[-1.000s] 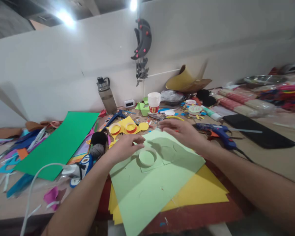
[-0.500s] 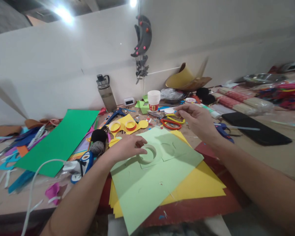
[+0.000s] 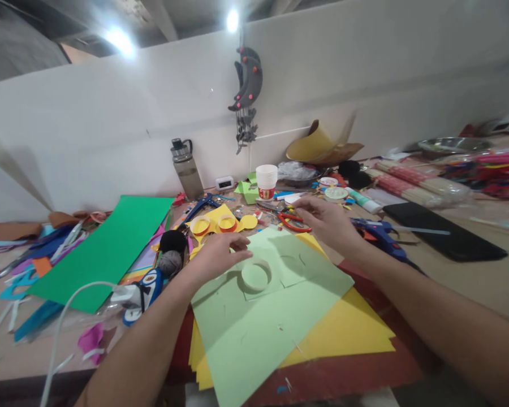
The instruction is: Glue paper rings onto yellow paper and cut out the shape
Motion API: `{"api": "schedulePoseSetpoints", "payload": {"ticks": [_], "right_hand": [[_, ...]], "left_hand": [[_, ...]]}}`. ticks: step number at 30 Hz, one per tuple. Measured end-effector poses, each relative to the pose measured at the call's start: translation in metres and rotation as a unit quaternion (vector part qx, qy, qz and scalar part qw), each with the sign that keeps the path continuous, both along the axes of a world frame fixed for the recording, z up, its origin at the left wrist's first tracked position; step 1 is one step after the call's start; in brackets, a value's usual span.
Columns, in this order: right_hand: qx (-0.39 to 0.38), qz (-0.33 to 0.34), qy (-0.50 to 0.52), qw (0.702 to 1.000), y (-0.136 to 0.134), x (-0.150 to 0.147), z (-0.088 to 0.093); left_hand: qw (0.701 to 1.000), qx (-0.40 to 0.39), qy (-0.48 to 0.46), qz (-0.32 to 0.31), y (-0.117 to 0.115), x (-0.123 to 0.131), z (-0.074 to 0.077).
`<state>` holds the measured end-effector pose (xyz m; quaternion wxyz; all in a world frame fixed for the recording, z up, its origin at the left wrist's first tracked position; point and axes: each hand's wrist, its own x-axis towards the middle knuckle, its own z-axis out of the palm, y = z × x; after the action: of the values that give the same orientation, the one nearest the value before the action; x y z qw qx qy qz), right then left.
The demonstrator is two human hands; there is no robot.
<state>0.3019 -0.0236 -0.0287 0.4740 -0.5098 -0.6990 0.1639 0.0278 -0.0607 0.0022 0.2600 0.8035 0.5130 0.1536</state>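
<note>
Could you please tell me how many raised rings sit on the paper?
3: a pale ring on the light green sheet by the left hand, two rings side by side on the yellow cutout beyond it; others may be hidden.

Pale sheet (image 3: 244, 339): matt, smooth, papery. Ring (image 3: 268, 275) on it: same dull paper look. Yellow sheets (image 3: 343, 328) read matt to me. Bottle (image 3: 189, 174): smoky see-through plastic. Cups (image 3: 266, 174): smooth paper. Basin (image 3: 453, 145): shiny metal. I see fuzzy grey ball (image 3: 169, 263), dull felt-like moon (image 3: 251, 79), smooth plastic glue gun (image 3: 379, 236), smooth white wall (image 3: 131, 124).
</note>
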Motion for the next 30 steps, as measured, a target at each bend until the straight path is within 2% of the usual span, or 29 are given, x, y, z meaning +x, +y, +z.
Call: {"api": "schedulePoseSetpoints", "payload": {"ticks": [5, 9, 13, 17, 22, 26, 28, 30], "right_hand": [[-0.015, 0.026, -0.203, 0.979, 0.012, -0.019, 0.002], [-0.026, 0.055, -0.278, 0.959, 0.027, -0.044, -0.006], [-0.059, 0.041, -0.344, 0.936, 0.037, -0.062, -0.017], [-0.063, 0.032, -0.375, 0.925, 0.038, -0.066, -0.016], [-0.072, 0.035, -0.364, 0.928, 0.033, -0.053, -0.001], [-0.105, 0.061, -0.332, 0.936, 0.024, -0.037, 0.014], [-0.159, 0.07, -0.262, 0.949, 0.018, -0.029, 0.02], [-0.248, 0.084, -0.127, 0.957, 0.011, -0.023, 0.024]], "left_hand": [[0.997, 0.042, -0.04, 0.053, 0.004, -0.001, 0.0], [0.995, 0.048, -0.053, 0.069, 0.007, -0.001, -0.002], [0.998, 0.018, -0.042, 0.039, 0.007, -0.003, -0.004], [0.999, -0.007, -0.034, -0.029, 0.005, -0.003, -0.004], [0.991, -0.02, 0.005, -0.129, 0.0, -0.004, 0.002], [0.985, -0.031, 0.034, -0.165, -0.001, -0.004, 0.006], [0.983, -0.033, 0.036, -0.177, -0.001, -0.003, 0.007], [0.98, -0.034, 0.039, -0.192, 0.0, -0.003, 0.007]]}}
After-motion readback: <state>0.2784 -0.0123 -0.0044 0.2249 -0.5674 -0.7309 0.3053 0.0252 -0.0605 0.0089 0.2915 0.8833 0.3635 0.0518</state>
